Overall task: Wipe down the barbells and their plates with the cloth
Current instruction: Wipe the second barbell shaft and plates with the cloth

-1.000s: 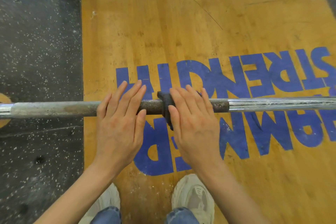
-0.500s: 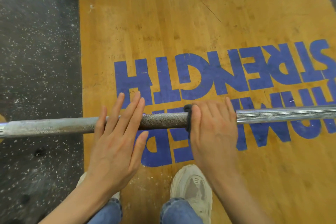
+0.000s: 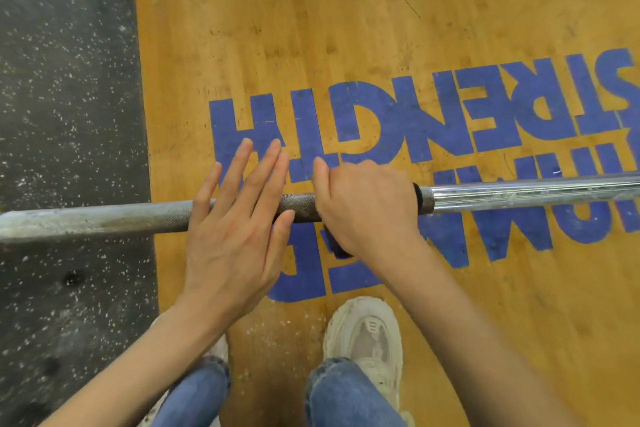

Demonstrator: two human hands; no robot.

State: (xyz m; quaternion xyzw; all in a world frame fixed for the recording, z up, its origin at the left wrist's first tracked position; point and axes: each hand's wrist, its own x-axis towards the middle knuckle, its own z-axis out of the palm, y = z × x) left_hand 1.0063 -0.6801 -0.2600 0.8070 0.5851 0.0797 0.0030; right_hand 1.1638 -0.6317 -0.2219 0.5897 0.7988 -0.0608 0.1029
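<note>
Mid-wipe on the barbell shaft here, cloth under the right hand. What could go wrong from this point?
1. The left hand lies flat on the barbell with straight fingers, not gripping, so the bar may roll under the wiping strokes.
2. The dark cloth is almost wholly hidden under the right hand; bare skin could rub the rough knurling.
3. A white sneaker sits close below the bar, so a rolling bar could reach the toes.

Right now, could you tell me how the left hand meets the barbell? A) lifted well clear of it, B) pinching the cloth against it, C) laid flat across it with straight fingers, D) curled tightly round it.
C: the left hand lies flat across the barbell, fingers straight.
</note>
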